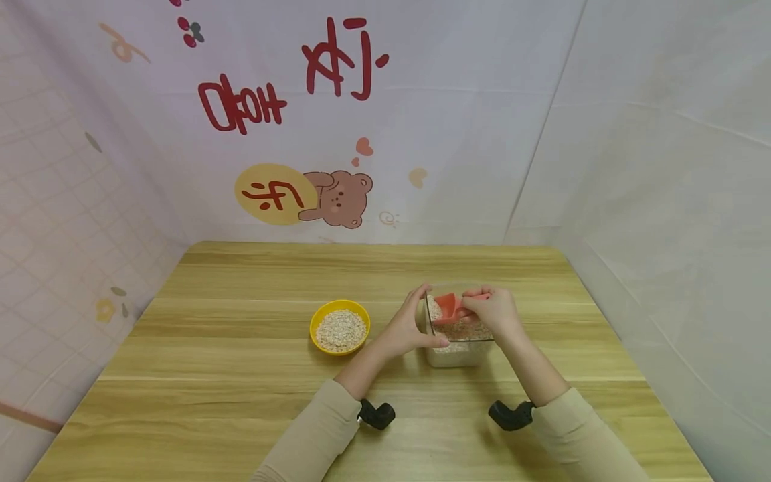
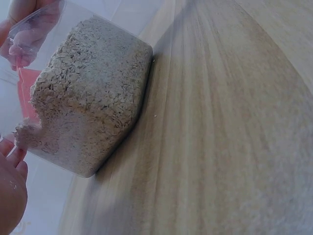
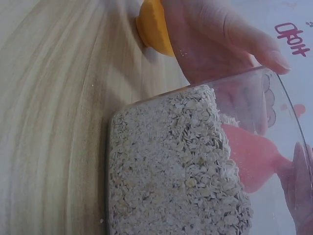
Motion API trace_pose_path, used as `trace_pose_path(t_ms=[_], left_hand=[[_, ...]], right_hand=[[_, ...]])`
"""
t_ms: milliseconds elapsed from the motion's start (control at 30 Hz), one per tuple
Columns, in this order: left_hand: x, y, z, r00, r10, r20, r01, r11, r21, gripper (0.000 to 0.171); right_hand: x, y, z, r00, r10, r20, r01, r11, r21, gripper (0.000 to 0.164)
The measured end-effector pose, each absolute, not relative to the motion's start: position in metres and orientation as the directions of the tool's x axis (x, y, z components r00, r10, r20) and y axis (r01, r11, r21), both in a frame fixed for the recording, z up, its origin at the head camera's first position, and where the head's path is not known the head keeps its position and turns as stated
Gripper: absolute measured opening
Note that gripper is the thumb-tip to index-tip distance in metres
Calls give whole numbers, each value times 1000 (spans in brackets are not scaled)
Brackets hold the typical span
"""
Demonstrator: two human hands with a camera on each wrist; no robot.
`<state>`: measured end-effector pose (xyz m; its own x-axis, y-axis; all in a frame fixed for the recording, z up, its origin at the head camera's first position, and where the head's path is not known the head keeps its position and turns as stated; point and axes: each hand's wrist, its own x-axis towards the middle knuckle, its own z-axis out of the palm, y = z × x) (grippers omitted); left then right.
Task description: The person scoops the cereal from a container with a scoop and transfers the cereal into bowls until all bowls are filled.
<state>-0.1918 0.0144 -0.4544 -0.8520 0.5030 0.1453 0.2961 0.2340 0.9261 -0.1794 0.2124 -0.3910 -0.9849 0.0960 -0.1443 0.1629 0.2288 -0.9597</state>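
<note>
A clear rectangular container (image 1: 466, 341) of oat flakes (image 3: 181, 166) stands on the table, right of centre. My left hand (image 1: 409, 329) holds its left side, thumb at the near rim and fingers toward the far one. Inside the container, my right hand (image 1: 495, 313) grips the handle of a coral-red scoop (image 1: 446, 306). The scoop's bowl sits against the oats near the left wall, and through the clear wall the right wrist view shows its edge (image 3: 249, 154) touching the flakes. How much the scoop carries is hard to tell.
Left of the container, a yellow bowl (image 1: 315, 329) holds a heap of oat flakes (image 1: 340, 330). Both stand on a wood-grain table (image 1: 241, 408). Printed white cloth (image 1: 458, 100) hangs behind the table and along its sides. A black wrist mount (image 1: 378, 415) shows beside each sleeve.
</note>
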Motion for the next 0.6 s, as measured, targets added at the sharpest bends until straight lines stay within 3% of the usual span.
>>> trace_pose_path(t_ms=[600], left_hand=[[-193,14,-456,-854,502,139,292,241,925,115]], right_hand=[[-177,224,-391,-981,68,-183,189,96,-977,33]])
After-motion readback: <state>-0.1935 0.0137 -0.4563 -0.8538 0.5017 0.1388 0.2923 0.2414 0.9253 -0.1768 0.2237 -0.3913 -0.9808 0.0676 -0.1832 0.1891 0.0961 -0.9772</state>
